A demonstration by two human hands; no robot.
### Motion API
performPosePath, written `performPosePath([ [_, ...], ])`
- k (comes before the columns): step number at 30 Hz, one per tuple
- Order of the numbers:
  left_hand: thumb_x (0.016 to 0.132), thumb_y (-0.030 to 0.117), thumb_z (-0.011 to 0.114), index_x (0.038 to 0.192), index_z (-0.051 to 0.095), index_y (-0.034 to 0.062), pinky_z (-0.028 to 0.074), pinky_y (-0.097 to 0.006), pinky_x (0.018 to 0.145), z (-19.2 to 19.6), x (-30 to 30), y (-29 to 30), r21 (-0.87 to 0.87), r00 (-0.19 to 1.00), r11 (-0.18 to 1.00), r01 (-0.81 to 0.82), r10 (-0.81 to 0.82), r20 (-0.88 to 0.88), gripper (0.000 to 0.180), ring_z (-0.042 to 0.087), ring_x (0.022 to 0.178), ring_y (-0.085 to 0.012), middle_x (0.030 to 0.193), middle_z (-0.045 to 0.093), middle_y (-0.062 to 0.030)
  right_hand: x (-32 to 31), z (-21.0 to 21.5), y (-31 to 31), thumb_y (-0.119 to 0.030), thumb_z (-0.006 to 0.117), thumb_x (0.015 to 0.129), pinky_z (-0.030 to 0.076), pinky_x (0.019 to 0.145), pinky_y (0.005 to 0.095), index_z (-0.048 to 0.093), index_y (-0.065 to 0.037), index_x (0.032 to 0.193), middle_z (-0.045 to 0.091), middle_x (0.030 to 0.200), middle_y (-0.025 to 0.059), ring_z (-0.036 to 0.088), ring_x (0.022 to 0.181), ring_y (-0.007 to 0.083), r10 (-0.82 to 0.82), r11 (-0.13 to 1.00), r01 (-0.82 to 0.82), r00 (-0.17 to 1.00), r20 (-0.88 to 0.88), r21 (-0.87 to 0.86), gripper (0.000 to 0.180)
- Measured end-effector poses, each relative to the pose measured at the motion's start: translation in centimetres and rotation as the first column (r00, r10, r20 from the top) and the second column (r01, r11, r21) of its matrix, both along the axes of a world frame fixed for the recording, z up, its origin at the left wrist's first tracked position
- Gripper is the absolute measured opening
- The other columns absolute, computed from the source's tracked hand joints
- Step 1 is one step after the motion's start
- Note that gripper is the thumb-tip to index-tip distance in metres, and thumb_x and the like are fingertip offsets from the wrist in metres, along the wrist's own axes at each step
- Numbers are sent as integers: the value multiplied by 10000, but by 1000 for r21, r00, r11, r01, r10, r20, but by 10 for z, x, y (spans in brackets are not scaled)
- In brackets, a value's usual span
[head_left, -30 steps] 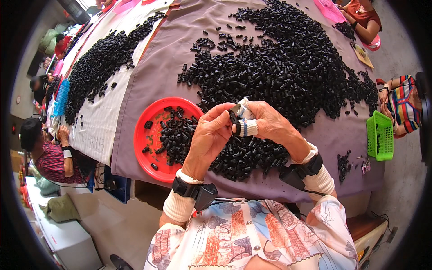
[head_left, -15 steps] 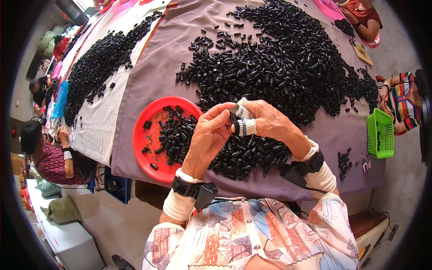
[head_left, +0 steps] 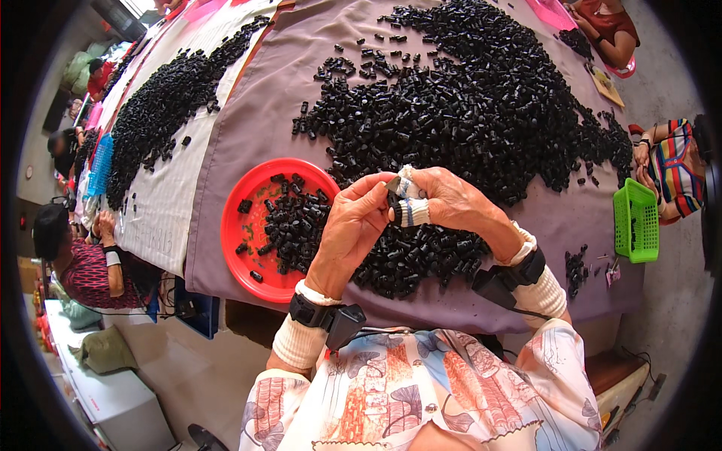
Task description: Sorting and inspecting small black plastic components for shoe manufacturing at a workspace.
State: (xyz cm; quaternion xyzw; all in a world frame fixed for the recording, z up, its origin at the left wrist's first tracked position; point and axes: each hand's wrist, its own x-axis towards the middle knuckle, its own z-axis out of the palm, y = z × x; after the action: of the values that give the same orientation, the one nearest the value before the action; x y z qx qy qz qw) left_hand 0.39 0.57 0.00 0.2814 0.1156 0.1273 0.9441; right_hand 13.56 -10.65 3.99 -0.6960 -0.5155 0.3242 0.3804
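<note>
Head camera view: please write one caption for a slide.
Left hand and right hand meet above heaped black parts, beside a red tray holding more.

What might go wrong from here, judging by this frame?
The small dark piece between the left hand and the right hand might slip and get lost in the pile of black pieces. The left hand also overlaps the red tray in this view; if low enough, it could bump it.

Small black piece (head_left: 392,200), mostly hidden
</note>
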Motion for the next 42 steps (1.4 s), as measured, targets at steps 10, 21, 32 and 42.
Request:
performPosePath([
  [10, 879, 98, 528, 1031, 579, -19, 481, -268, 760, -3, 0, 0, 2, 1000, 1000, 4, -4, -15, 198, 587, 850, -133, 941, 619, -73, -1, -8, 1, -226, 597, 684, 402, 567, 412, 512, 24, 765, 543, 660, 200, 537, 619, 364, 25, 999, -27, 997, 70, 28, 276],
  [21, 886, 105, 518, 1037, 575, -15, 481, -271, 770, -5, 1, -1, -28, 1000, 1000, -2, 2, 2, 201, 592, 864, -133, 955, 620, -76, -3, -15, 1, -342, 654, 676, 409, 559, 355, 548, 14, 757, 545, 636, 134, 510, 569, 249, -91, 996, 91, 992, -85, -2, 380],
  [32, 883, 87, 517, 1036, 573, -19, 485, -280, 778, -4, 1, -2, -26, 999, 999, -31, 30, -34, 194, 596, 855, -142, 946, 622, -80, -3, -8, 2, -266, 691, 651, 401, 535, 332, 551, 8, 754, 550, 628, 106, 496, 561, 185, -87, 996, 83, 993, -78, -43, 324],
  [42, 872, 78, 539, 1014, 589, -22, 488, -275, 763, -1, -1, -2, 34, 998, 998, -43, 45, -51, 180, 595, 833, -135, 926, 625, -77, -3, -14, 1, -304, 644, 677, 414, 549, 367, 538, 13, 772, 558, 640, 165, 529, 563, 287, -33, 999, 33, 999, 14, 8, 347],
])
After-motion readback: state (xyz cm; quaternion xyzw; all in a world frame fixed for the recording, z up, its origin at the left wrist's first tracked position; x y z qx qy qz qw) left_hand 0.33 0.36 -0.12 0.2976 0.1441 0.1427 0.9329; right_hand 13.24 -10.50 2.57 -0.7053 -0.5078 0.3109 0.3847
